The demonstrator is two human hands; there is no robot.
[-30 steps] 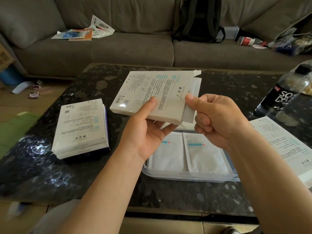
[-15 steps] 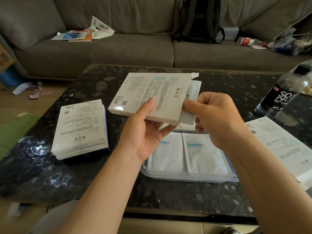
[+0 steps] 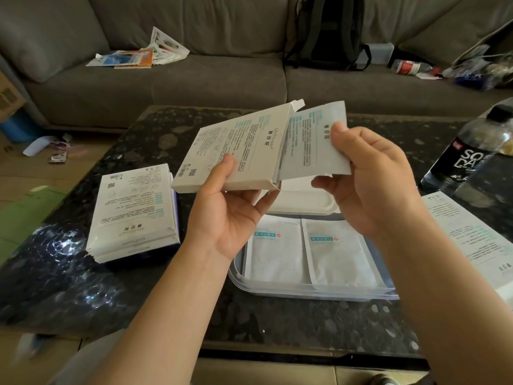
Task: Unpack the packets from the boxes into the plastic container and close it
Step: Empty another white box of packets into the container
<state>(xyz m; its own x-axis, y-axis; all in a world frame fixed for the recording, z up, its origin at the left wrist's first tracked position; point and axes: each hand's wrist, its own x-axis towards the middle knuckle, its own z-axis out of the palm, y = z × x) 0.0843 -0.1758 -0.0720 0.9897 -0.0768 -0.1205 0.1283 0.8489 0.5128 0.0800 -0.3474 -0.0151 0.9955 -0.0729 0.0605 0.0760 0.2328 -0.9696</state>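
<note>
The left hand (image 3: 230, 212) grips a flat box (image 3: 236, 151) above the table (image 3: 277, 323), thumb on top, fingers underneath. The right hand (image 3: 369, 184) pinches a packet (image 3: 311, 143) sticking partly out of the box's open end. Beneath them the open container (image 3: 305, 294) sits near the table's front edge, holding two packets (image 3: 274, 251) side by side.

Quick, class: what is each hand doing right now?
Left hand: grips the white box.
Right hand: pinches a packet partly out of that box.
</note>
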